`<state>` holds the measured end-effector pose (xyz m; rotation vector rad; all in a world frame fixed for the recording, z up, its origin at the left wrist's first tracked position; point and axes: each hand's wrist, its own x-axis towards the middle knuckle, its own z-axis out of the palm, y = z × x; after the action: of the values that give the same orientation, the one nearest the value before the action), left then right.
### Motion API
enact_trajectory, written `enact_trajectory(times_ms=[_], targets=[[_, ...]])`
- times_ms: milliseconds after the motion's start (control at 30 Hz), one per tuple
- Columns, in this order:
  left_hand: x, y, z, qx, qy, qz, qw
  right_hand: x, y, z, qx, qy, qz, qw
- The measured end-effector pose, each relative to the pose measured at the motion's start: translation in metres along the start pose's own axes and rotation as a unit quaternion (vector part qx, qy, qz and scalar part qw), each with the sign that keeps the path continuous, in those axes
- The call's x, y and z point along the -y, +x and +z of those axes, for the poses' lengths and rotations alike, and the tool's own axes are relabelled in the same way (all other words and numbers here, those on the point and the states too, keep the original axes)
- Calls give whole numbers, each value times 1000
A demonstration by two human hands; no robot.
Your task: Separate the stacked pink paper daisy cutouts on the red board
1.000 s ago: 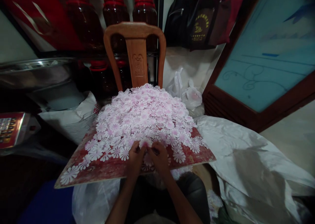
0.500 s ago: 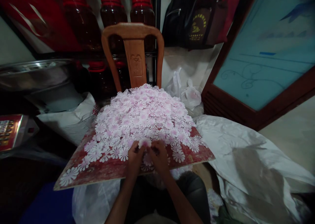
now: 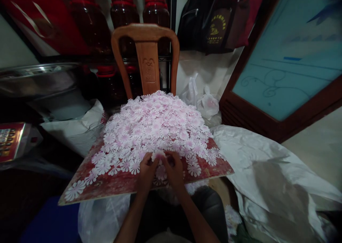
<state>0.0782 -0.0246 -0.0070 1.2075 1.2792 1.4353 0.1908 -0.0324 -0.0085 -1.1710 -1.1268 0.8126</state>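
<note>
Between my two hands, near the front edge of the red board (image 3: 112,186), is a white flower cutout (image 3: 158,154) with a pinkish-purple centre. My left hand (image 3: 146,170) pinches its left side, and my right hand (image 3: 173,168) pinches its right side, thumbs close together at the middle. Just below the fingers another flower (image 3: 160,172) shows, partly covered by the hands. Beyond them a large heap of the same white and pink flower cutouts (image 3: 157,122) covers much of the board. A single flower (image 3: 75,190) lies at the board's left corner.
A wooden chair back (image 3: 148,65) rises behind the heap. White sacks (image 3: 256,157) bulge at the right, and another sack (image 3: 80,123) stands at the left beside a metal basin (image 3: 40,79). Red-lidded jars (image 3: 156,18) fill the shelf behind. A clear plastic bag (image 3: 103,218) hangs below the board.
The held flower has tilted a little between my fingers, and my hands have drawn slightly closer around it. The heap looks the same.
</note>
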Motion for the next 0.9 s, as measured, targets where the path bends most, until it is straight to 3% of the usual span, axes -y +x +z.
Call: enact_trajectory(times_ms=[233, 400, 667, 800, 900], targets=[[2, -1, 0, -13, 7, 9, 1000, -4, 0, 0, 27, 9, -56, 998], [2, 0, 1, -12, 5, 19, 1000, -3, 0, 1, 10, -1, -1, 1000], [0, 0, -1, -27, 3, 19, 999, -6, -1, 0, 40, 6, -47, 998], [4, 0, -2, -7, 0, 15, 1000, -1, -2, -1, 14, -7, -22, 1000], [5, -1, -2, -9, -7, 11, 1000, 0, -2, -1, 25, 5, -44, 999]])
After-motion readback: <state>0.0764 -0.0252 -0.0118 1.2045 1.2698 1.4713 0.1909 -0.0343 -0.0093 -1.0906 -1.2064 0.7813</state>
